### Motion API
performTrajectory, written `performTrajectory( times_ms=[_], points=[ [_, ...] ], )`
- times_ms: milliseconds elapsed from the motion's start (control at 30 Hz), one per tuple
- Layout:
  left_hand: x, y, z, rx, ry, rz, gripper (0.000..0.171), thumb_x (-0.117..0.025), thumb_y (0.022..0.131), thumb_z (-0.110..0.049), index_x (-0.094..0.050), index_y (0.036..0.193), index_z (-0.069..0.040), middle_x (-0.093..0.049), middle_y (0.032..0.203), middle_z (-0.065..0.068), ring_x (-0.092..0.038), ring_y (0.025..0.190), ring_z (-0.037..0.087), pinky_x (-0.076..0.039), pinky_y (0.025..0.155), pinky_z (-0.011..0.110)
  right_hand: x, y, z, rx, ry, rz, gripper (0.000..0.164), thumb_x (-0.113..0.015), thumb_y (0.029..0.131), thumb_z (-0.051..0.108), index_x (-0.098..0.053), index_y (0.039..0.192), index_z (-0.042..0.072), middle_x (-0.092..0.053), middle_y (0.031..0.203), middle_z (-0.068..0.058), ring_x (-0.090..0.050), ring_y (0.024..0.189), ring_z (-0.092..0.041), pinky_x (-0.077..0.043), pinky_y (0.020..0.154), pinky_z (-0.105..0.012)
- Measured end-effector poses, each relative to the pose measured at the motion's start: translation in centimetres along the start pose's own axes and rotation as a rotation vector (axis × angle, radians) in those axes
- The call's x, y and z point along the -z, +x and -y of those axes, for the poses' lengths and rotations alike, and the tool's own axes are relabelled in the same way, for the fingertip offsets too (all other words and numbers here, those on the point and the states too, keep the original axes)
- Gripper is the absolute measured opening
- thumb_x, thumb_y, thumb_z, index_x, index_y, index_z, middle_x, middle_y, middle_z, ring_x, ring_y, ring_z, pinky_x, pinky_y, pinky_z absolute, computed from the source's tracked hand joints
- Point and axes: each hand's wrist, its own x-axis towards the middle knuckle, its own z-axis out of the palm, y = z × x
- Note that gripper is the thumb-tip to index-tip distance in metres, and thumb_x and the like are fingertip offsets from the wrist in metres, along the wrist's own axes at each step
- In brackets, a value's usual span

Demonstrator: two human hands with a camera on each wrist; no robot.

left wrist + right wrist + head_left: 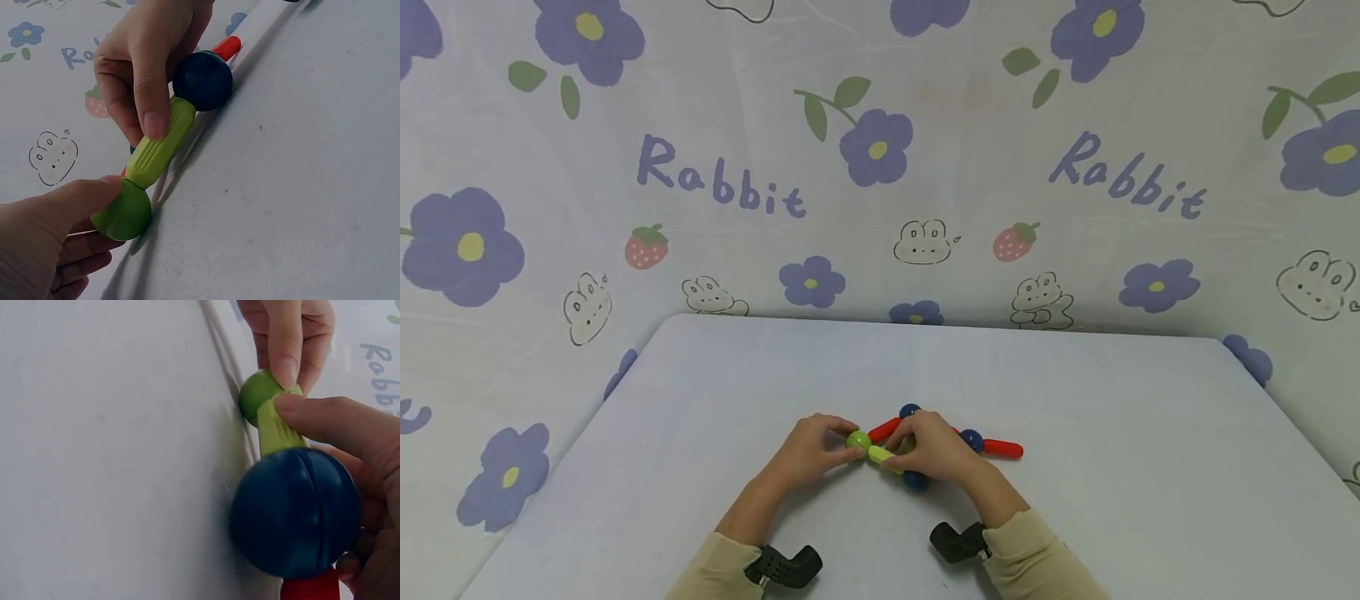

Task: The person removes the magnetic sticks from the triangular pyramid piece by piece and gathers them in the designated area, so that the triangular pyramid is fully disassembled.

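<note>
My left hand (805,452) pinches a green ball (128,215) between thumb and fingers. With thumb and fingertips, my right hand (938,450) pinches a ridged yellow-green rod (156,147) whose near end meets that ball. A dark blue ball (294,512) sits at the rod's other end, and a red rod (310,585) shows beyond it in the right wrist view. From the green ball, another red rod (883,430) runs toward a second blue ball (910,411). The right hand partly hides the middle of the joined pieces.
To the right, a further blue ball (972,440) has a red rod (1003,449) sticking out of it. Everything lies on a white-covered table (1112,467). Behind hangs a patterned cloth (970,167). Black devices are strapped to both wrists.
</note>
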Motion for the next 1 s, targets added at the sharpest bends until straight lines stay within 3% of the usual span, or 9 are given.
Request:
performTrajectory(
  times_ms=[333,1000],
  points=[
    [-0.4,0.1,0.5,-0.129,0.125,0.016,0.037,-0.072,0.081,-0.024,-0.066,0.111,-0.004,-0.068,0.105,0.006,-0.059,0.099,0.02,-0.046,0.09,0.042,-0.7,0.1,0.5,0.019,-0.077,-0.022,0.014,-0.077,0.076,0.02,-0.072,0.084,0.009,-0.065,0.077,0.004,-0.052,0.071,-0.01,-0.045,0.059,-0.019],
    [-0.2,-0.1,0.2,-0.198,0.176,0.018,0.031,-0.069,0.084,-0.024,-0.066,0.108,-0.005,-0.067,0.103,0.005,-0.058,0.096,0.019,-0.047,0.086,0.037,-1.1,-0.1,1.1,0.029,-0.108,-0.037,0.014,-0.073,0.079,0.017,-0.072,0.087,0.006,-0.068,0.079,0.003,-0.051,0.073,-0.01,-0.044,0.063,-0.02]
  ],
)
